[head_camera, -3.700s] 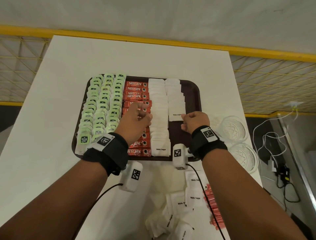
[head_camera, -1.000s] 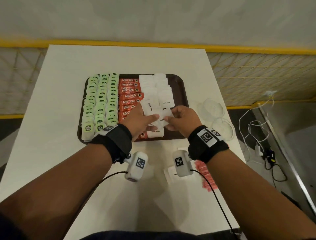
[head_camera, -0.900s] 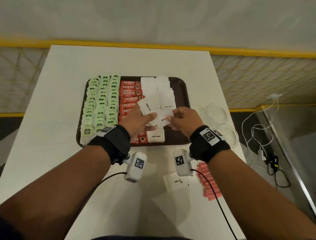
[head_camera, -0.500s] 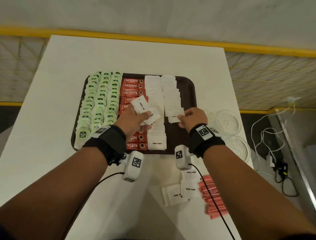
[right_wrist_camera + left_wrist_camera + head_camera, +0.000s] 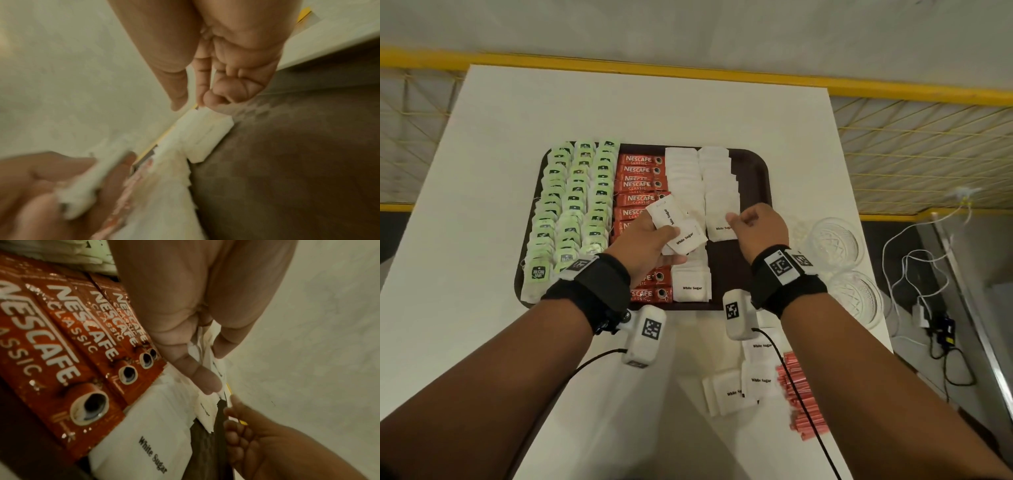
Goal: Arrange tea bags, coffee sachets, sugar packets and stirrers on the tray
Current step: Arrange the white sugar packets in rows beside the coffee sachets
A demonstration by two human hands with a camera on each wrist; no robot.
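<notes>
A dark brown tray (image 5: 763, 178) holds green tea bags (image 5: 571, 205) at the left, red coffee sachets (image 5: 640, 171) in the middle and two columns of white sugar packets (image 5: 685, 171) at the right. My left hand (image 5: 667, 240) hovers over the sachets and grips a small fan of sugar packets (image 5: 678, 226) between thumb and fingers, as the left wrist view (image 5: 205, 363) confirms. My right hand (image 5: 736, 221) pinches one sugar packet (image 5: 720, 228) at the near end of the right column, low over the stack (image 5: 205, 129). Red stirrers (image 5: 801, 401) lie on the table.
Loose sugar packets (image 5: 753, 380) lie on the white table near its front right, beside the stirrers. Two glass bowls (image 5: 832, 240) (image 5: 856, 294) stand right of the tray at the table edge. Cables hang beyond that edge.
My right hand took a packet from the left hand's bundle and carried it right and down onto the right sugar column. The left hand keeps its fan of packets.
</notes>
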